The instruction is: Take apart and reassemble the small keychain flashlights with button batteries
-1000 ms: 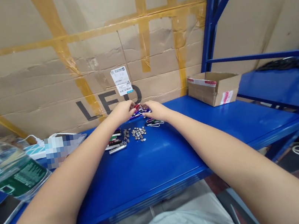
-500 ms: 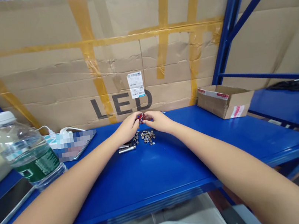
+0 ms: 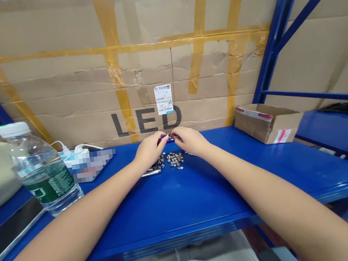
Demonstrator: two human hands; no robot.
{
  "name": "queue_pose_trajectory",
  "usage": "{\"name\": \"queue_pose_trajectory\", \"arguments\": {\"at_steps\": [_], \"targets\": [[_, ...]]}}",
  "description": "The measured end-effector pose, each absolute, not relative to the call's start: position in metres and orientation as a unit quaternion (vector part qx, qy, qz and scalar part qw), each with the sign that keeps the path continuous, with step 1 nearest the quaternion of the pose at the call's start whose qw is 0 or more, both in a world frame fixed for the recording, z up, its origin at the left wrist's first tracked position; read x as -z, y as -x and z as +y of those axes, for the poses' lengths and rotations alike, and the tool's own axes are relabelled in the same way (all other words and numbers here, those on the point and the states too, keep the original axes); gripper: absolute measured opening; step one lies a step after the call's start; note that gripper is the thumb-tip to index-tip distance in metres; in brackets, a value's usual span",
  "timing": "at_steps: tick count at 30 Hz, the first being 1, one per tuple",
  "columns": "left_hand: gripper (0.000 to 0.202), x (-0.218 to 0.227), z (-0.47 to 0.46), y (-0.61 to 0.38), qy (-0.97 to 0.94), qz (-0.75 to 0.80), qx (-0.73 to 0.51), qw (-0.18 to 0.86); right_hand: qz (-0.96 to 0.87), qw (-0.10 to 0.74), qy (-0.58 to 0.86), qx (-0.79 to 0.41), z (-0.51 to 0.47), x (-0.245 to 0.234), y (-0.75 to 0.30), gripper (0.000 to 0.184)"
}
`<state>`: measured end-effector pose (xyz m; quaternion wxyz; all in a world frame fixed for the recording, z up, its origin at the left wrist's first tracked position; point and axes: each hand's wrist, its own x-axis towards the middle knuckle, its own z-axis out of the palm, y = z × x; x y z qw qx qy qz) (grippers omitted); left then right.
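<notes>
My left hand (image 3: 150,149) is closed on a small red object with a shiny part (image 3: 170,138), too small and too covered by fingers to name. Across from it, the fingers of my right hand (image 3: 192,140) are pinched at the object's other end. Both hands are held close together above the far part of the blue table. Just below them lies a pile of small round metal discs (image 3: 175,160), with more discs partly behind my left wrist. A slim silver tube (image 3: 151,173) rests beside the discs, near my left forearm.
A water bottle (image 3: 48,177) stands at left near my forearm, with a dark phone (image 3: 15,228) beside it. Behind are a white power strip (image 3: 75,157) and a blurred flat device (image 3: 96,168). An open cardboard box (image 3: 254,125) sits at right. A large cardboard panel (image 3: 84,96) backs the table (image 3: 185,203).
The view has shifted slightly. The red object has turned between my fingers and shows less of itself, with a shiny part now visible. Both hands stay close together around it.
</notes>
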<state>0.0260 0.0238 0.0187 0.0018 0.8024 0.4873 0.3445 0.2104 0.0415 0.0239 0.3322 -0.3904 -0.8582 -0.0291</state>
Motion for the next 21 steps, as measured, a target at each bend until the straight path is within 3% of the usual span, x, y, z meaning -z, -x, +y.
{"name": "queue_pose_trajectory", "arguments": {"at_steps": [3, 7, 10, 16, 21], "targets": [[0.032, -0.016, 0.026, -0.026, -0.816, 0.47, -0.337, 0.01, -0.849, 0.366, 0.38, -0.012, 0.045, -0.024, -0.21, 0.016], [0.032, -0.013, 0.023, -0.033, -0.829, 0.459, -0.319, 0.014, -0.765, 0.462, 0.354, -0.275, 0.051, -0.019, -0.203, 0.011], [0.031, -0.011, 0.019, -0.038, -0.82, 0.475, -0.319, 0.014, -0.69, 0.496, 0.357, -0.387, 0.052, -0.019, -0.198, 0.015], [0.028, -0.006, 0.015, -0.042, -0.808, 0.486, -0.332, 0.021, -0.733, 0.476, 0.373, -0.31, 0.05, -0.017, -0.196, 0.021], [0.028, -0.003, 0.017, -0.04, -0.797, 0.492, -0.349, 0.025, -0.778, 0.412, 0.381, -0.284, 0.046, -0.014, -0.197, 0.04]]}}
